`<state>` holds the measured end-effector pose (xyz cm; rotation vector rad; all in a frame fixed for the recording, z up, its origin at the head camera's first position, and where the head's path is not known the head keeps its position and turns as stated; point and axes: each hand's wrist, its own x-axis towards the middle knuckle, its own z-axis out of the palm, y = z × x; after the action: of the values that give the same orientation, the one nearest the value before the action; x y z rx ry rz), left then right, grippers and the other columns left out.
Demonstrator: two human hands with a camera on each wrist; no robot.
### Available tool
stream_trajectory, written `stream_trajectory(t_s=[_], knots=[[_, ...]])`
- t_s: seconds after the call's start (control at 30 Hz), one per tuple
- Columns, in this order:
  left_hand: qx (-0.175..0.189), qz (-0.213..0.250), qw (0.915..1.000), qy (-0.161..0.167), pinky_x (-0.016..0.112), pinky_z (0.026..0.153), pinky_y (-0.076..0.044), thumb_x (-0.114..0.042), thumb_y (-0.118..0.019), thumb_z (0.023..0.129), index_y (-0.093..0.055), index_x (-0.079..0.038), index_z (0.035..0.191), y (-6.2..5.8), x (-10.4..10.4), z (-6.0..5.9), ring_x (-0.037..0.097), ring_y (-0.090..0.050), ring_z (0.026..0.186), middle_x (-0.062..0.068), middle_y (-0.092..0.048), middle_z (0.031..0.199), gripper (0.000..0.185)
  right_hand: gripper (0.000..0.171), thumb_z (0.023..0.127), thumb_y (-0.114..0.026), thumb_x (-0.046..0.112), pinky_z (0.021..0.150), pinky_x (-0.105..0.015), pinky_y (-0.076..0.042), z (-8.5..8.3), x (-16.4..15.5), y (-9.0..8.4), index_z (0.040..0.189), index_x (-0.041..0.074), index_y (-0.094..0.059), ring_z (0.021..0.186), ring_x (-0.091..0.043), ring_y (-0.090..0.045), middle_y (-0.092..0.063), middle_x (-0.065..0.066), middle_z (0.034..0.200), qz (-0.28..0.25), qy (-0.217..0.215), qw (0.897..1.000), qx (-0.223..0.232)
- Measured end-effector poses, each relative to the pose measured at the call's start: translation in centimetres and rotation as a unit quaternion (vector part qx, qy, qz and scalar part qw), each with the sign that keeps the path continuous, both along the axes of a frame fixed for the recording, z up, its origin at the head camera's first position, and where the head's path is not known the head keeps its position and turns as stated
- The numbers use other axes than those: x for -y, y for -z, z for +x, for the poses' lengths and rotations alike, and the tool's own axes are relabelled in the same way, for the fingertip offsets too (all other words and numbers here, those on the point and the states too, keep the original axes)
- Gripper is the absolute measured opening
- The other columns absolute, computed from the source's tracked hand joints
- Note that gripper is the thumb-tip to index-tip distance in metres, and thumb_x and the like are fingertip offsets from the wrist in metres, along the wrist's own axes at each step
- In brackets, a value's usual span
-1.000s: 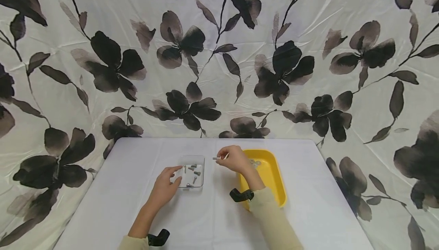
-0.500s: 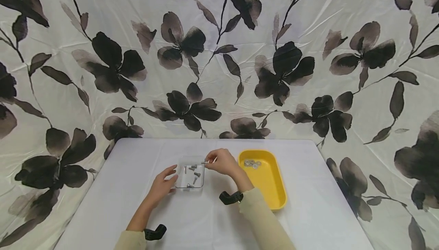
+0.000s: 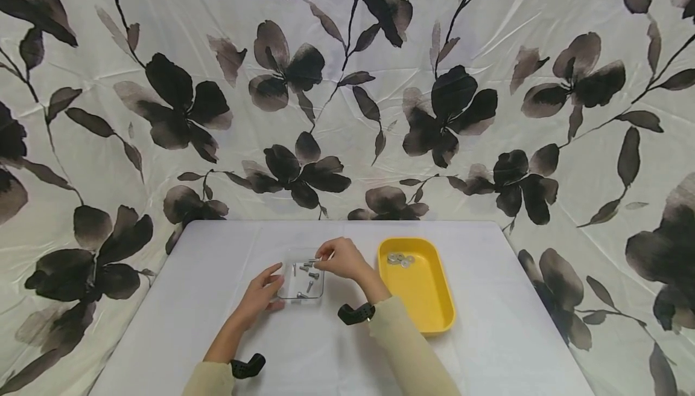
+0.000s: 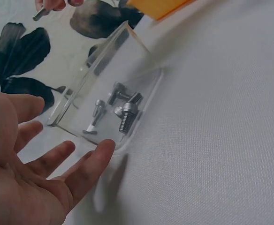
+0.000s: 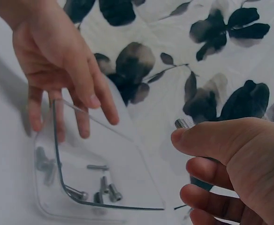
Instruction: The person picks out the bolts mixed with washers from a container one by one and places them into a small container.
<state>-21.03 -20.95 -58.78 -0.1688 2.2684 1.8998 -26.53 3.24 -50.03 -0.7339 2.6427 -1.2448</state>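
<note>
A clear square plastic tray (image 3: pixel 301 280) lies on the white table (image 3: pixel 336 348) and holds several small metal bolts (image 4: pixel 127 111). My right hand (image 3: pixel 336 258) hovers over the tray's far right corner and pinches one bolt (image 5: pixel 181 123) between thumb and fingers; its threaded end sticks out. My left hand (image 3: pixel 262 295) rests at the tray's near left side with relaxed fingers (image 4: pixel 87 166) touching its edge. The tray (image 5: pixel 95 183) and its bolts show below both hands in the right wrist view.
A yellow rectangular tray (image 3: pixel 420 284) sits right of the clear one, with a few metal washers (image 3: pixel 399 259) at its far end. A floral cloth (image 3: pixel 347 94) hangs behind the table and drapes down both sides. Black wrist straps sit on both forearms.
My right hand has carried the bolt leftward from beside the yellow tray to over the clear tray. My left hand has slid slightly toward me along the tray's left edge.
</note>
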Motion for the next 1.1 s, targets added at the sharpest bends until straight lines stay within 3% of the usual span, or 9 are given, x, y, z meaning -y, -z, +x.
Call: stream_trajectory(t_s=[0.5, 0.83, 1.1], knots=[[-0.002, 0.008, 0.9998, 0.018, 0.038, 0.079, -0.058, -0.015, -0.052, 0.102, -0.033, -0.016, 0.152, 0.7, -0.2, 0.4, 0.038, -0.055, 0.11, 0.025, -0.043, 0.132, 0.053, 0.008, 0.081, -0.08, 0.016, 0.054, -0.02, -0.042, -0.1, 1.2, 1.2, 0.085, 0.014, -0.074, 0.066, -0.008, -0.051, -0.061, 0.009, 0.069, 0.007, 0.002, 1.0, 0.013], [0.003, 0.013, 0.9999, 0.009, 0.038, 0.08, -0.058, -0.018, -0.054, 0.101, -0.035, -0.016, 0.151, 1.1, -0.2, 0.8, 0.034, -0.055, 0.109, 0.024, -0.047, 0.129, 0.053, 0.011, 0.081, -0.08, 0.02, 0.055, -0.02, -0.042, 0.3, 1.8, 1.9, 0.087, 0.014, -0.074, 0.066, -0.007, -0.051, -0.061, 0.009, 0.071, 0.017, 0.001, 1.0, 0.021], [-0.004, 0.019, 0.9997, 0.017, 0.041, 0.081, -0.057, -0.023, -0.054, 0.101, -0.032, -0.015, 0.152, 0.8, -0.1, 1.0, 0.039, -0.052, 0.114, 0.027, -0.044, 0.133, 0.056, 0.016, 0.081, -0.08, 0.019, 0.055, -0.019, -0.044, 0.2, 2.4, 2.1, 0.093, 0.01, -0.074, 0.066, -0.006, -0.052, -0.06, 0.009, 0.073, 0.017, -0.01, 1.0, 0.001]])
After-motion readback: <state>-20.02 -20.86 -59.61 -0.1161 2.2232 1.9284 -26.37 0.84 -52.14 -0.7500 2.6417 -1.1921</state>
